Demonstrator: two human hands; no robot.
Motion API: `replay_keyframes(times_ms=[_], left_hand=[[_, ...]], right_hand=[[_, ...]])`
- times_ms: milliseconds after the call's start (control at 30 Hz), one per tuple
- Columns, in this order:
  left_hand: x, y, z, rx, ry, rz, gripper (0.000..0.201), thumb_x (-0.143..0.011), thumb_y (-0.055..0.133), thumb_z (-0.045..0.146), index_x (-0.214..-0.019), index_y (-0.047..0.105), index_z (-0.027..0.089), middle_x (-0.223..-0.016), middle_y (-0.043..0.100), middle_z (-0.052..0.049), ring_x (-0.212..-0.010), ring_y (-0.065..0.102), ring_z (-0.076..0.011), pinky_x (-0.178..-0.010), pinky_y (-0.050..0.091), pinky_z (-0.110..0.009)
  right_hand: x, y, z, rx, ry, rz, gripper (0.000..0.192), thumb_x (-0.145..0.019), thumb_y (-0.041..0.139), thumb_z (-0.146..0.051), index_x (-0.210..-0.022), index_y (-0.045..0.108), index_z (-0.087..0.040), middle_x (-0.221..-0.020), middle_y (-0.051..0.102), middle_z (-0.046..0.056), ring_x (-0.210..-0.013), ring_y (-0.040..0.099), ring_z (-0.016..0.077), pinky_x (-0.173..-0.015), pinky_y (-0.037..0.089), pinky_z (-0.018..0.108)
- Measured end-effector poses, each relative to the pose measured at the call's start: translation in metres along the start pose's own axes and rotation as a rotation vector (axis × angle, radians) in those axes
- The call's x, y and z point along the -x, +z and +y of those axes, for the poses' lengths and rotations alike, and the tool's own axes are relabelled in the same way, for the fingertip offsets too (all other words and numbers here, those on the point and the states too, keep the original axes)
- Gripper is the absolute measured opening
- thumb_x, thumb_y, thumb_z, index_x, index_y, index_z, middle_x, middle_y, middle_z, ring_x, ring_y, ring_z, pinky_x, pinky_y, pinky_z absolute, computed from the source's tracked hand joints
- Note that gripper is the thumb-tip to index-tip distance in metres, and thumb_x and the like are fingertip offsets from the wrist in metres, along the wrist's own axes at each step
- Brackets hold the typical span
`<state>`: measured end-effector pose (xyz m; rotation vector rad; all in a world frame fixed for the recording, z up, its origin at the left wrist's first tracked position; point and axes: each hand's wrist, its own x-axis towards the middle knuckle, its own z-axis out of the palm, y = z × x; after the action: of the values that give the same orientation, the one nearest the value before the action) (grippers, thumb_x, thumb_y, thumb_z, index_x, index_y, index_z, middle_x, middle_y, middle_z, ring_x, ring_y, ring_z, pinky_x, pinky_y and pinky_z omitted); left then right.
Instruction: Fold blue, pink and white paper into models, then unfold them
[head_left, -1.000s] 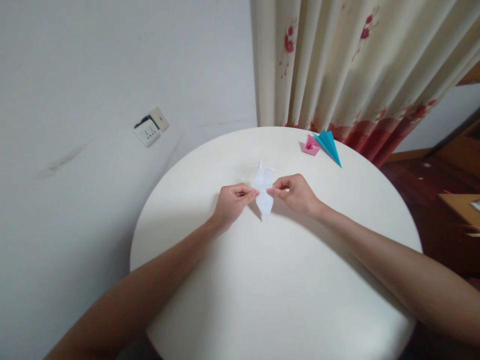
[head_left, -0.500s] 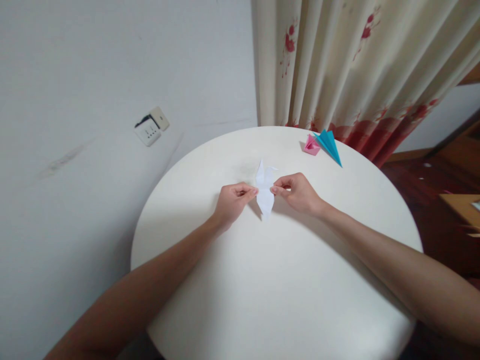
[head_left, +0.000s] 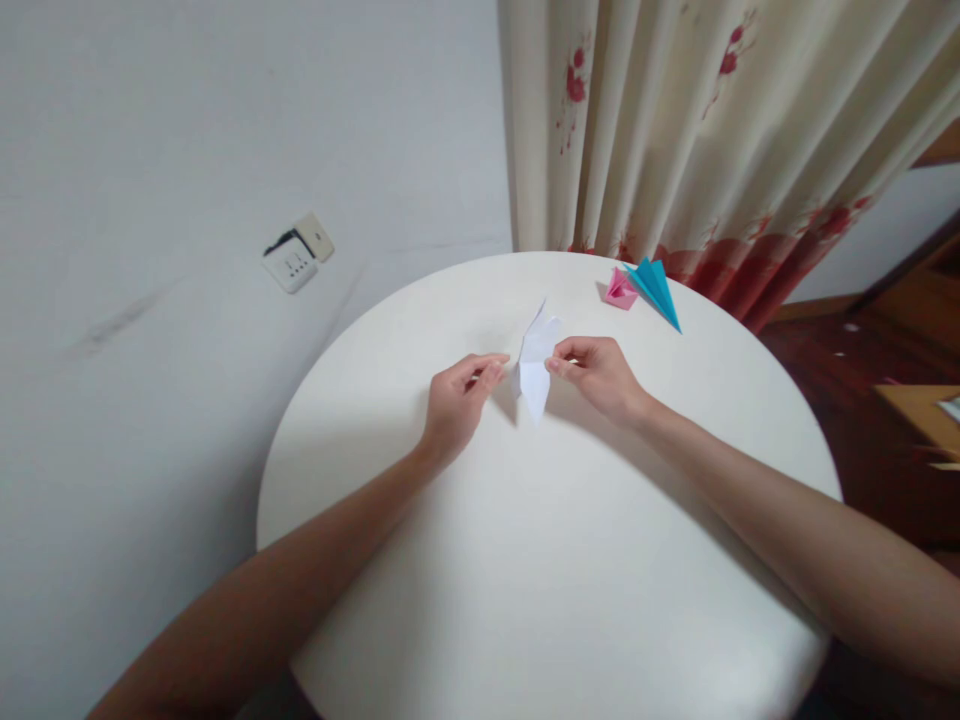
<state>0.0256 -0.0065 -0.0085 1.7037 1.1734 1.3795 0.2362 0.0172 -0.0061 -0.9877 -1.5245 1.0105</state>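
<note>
A white paper crane (head_left: 534, 375), with pointed folded ends, is held just over the round white table. My right hand (head_left: 596, 372) pinches its right edge between thumb and fingers. On the other side, my left hand (head_left: 459, 395) is close to the crane's left edge, its thumb and index finger slightly apart and a small gap between the fingertips and the paper. The crane is tilted, with one tip toward the far side and another toward me.
Near the far right edge of the table (head_left: 517, 590) lie a pink folded-paper piece (head_left: 620, 290) and a blue paper plane (head_left: 657, 294). A flowered curtain (head_left: 637, 130) hangs behind. The wall with a socket (head_left: 291, 264) is at left.
My left fingers have come off the crane and moved slightly left. The crane has turned and tilted in my right hand, its far tip shifting right.
</note>
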Motion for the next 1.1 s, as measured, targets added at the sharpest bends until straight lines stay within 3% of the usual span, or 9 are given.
replay_keyframes(times_ms=[133,333,667,867,1100], left_hand=[[0.005,0.001,0.006,-0.070,0.023,0.029,0.030,-0.084,0.070,0.032,-0.110,0.073,0.017,-0.086,0.076,-0.005,-0.076,0.069,-0.0156,-0.074,0.052,-0.027],[0.008,0.004,0.013,-0.108,0.083,-0.010,0.048,-0.079,0.075,0.026,-0.125,0.064,0.017,-0.092,0.077,-0.007,-0.084,0.072,-0.0177,-0.073,0.054,-0.026],[0.007,0.005,0.005,-0.044,0.090,0.023,0.038,-0.076,0.073,0.019,-0.114,0.070,0.016,-0.086,0.075,-0.005,-0.078,0.070,-0.0157,-0.079,0.056,-0.028],[0.006,0.005,0.002,-0.079,0.112,0.042,0.037,-0.074,0.074,0.016,-0.112,0.072,0.016,-0.082,0.072,-0.003,-0.078,0.068,-0.0151,-0.084,0.055,-0.029],[0.004,0.009,0.000,0.172,0.037,0.040,0.039,-0.069,0.078,0.015,-0.107,0.071,0.013,-0.077,0.068,-0.002,-0.074,0.066,-0.0119,-0.081,0.055,-0.027]], right_hand=[[-0.002,-0.002,0.005,-0.126,0.027,0.028,0.032,-0.070,0.078,-0.046,-0.071,0.064,-0.017,-0.068,0.059,-0.001,-0.064,0.050,0.0120,-0.063,0.039,0.027],[-0.001,0.001,0.005,-0.158,-0.024,-0.031,0.035,-0.072,0.077,-0.050,-0.073,0.062,-0.018,-0.071,0.062,0.000,-0.067,0.053,0.0136,-0.067,0.043,0.029],[0.004,0.004,0.000,0.104,-0.248,-0.073,0.023,-0.085,0.069,-0.042,-0.081,0.066,-0.019,-0.082,0.066,0.004,-0.078,0.060,0.0173,-0.073,0.048,0.031],[0.003,0.003,-0.001,0.078,-0.223,-0.038,0.020,-0.081,0.073,-0.039,-0.080,0.069,-0.020,-0.081,0.067,0.003,-0.076,0.062,0.0173,-0.072,0.050,0.032],[0.003,0.003,0.005,-0.056,-0.143,-0.156,0.017,-0.082,0.071,-0.033,-0.091,0.070,-0.019,-0.087,0.071,0.005,-0.079,0.065,0.0172,-0.075,0.050,0.032]])
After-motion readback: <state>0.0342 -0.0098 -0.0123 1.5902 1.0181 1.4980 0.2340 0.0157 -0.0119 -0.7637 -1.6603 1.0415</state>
